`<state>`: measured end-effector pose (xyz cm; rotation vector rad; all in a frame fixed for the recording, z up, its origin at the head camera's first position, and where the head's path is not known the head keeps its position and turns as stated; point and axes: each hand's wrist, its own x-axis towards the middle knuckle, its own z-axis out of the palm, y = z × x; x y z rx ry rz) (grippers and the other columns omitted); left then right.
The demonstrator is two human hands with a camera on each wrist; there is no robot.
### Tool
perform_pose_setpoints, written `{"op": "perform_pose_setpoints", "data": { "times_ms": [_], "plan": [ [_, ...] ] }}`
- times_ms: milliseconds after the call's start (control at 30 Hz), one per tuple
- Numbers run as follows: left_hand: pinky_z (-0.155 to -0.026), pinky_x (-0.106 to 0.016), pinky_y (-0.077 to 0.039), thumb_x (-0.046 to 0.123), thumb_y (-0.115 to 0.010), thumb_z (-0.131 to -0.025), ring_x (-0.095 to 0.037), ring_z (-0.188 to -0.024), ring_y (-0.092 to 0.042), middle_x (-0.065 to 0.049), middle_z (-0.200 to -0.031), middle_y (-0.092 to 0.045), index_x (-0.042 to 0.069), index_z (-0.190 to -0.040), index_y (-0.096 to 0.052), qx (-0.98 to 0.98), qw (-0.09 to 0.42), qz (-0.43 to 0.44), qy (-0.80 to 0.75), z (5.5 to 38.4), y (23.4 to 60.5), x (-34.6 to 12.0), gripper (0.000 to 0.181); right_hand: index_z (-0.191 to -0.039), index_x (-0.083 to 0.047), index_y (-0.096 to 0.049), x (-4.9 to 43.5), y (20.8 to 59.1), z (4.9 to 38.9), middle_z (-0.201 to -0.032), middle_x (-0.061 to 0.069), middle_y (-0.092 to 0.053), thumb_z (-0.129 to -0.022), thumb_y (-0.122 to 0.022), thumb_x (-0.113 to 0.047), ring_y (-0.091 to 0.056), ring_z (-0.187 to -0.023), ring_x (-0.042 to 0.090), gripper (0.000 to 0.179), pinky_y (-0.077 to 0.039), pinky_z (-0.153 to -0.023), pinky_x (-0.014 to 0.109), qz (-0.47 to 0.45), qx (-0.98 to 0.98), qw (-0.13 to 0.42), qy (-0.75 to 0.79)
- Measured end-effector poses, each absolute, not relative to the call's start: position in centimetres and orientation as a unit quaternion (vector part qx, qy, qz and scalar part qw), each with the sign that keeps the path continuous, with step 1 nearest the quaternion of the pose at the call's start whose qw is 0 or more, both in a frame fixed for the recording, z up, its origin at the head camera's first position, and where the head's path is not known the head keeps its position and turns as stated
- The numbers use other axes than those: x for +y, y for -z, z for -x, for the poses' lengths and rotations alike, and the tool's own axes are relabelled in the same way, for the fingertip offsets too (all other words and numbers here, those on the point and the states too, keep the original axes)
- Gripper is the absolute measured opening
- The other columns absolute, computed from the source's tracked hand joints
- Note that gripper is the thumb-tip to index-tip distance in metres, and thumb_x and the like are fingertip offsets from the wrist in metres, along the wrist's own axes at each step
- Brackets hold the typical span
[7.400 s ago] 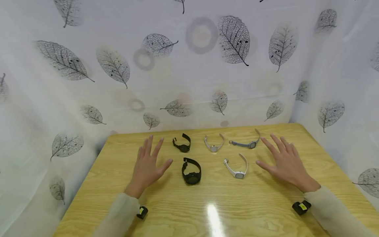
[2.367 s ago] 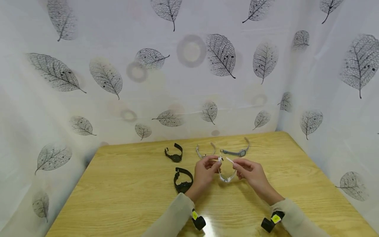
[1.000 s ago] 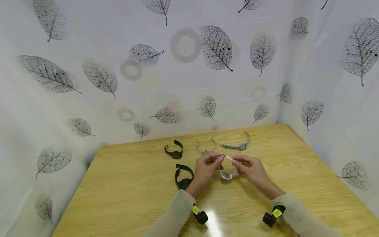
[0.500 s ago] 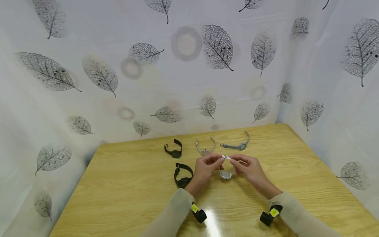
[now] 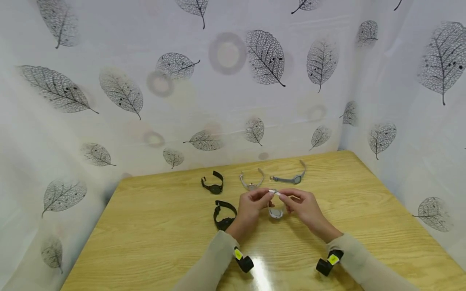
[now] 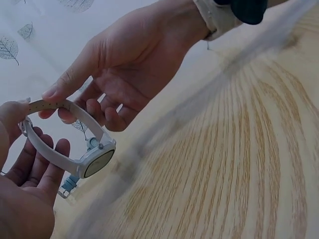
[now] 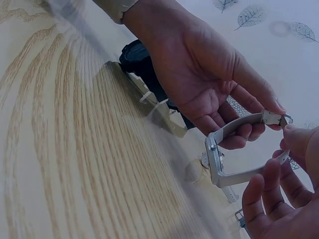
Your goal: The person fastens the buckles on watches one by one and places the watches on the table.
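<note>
A white wristwatch (image 5: 276, 214) is held just above the table between both hands, its strap curved into a loop with the case hanging lowest. My left hand (image 5: 251, 208) pinches the loop's top at the buckle (image 7: 271, 118) between thumb and fingers. From the other side, my right hand (image 5: 305, 208) pinches the strap's holed end (image 6: 47, 105), which meets the buckle. Fingertips partly cover that join, so I cannot tell how far the strap is threaded. Just left of my left wrist lies a black watch (image 5: 224, 223), partly hidden by the forearm.
Toward the table's (image 5: 145, 234) back edge lie a smaller black watch (image 5: 216, 189), a pale watch (image 5: 252, 186) close behind my left hand, and a grey-blue watch (image 5: 297, 179). A leaf-patterned curtain (image 5: 204, 101) hangs behind and at both sides.
First both hands hovered open and the white watch lay on the table. Later they held it up, strap ends apart; then the ends came together at the buckle. Recently only small finger shifts show.
</note>
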<state>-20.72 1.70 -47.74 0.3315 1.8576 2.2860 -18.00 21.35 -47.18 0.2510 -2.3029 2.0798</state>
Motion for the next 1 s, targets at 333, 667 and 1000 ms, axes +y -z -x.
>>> {"op": "perform_pose_setpoints", "data": {
  "times_ms": [333, 667, 1000],
  "plan": [
    [-0.087, -0.034, -0.061, 0.017, -0.076, -0.096, -0.022, -0.086, -0.074, -0.023, -0.109, -0.072, 0.001, -0.112, -0.076, 0.598, 0.082, -0.103, -0.791, 21.02, 47.79, 1.99, 0.022, -0.126, 0.002, -0.065, 21.06, 47.21, 17.91, -0.113, 0.026, -0.066, -0.101, -0.069, -0.026, -0.061, -0.073, 0.017, 0.037, -0.058, -0.064, 0.032, -0.083, -0.734, -0.01, -0.674],
    [-0.088, -0.036, -0.061, 0.011, -0.074, -0.096, -0.018, -0.082, -0.073, -0.02, -0.106, -0.072, -0.002, -0.114, -0.075, 0.573, 0.087, -0.101, -0.808, 21.03, 47.79, 1.8, 0.022, -0.126, 0.008, -0.061, 21.36, 47.74, 17.5, -0.112, 0.029, -0.068, -0.101, -0.069, -0.024, -0.061, -0.072, 0.018, 0.042, -0.059, -0.065, 0.034, -0.074, -0.727, -0.004, -0.682],
    [-0.088, -0.035, -0.06, 0.013, -0.077, -0.095, -0.023, -0.085, -0.072, -0.021, -0.109, -0.072, -0.002, -0.114, -0.075, 0.586, 0.096, -0.104, -0.798, 21.06, 47.46, 1.49, 0.024, -0.124, 0.005, -0.066, 21.24, 47.54, 17.59, -0.115, 0.029, -0.067, -0.101, -0.069, -0.025, -0.061, -0.072, 0.026, 0.038, -0.058, -0.062, 0.034, -0.072, -0.742, 0.025, -0.667]
  ]
}}
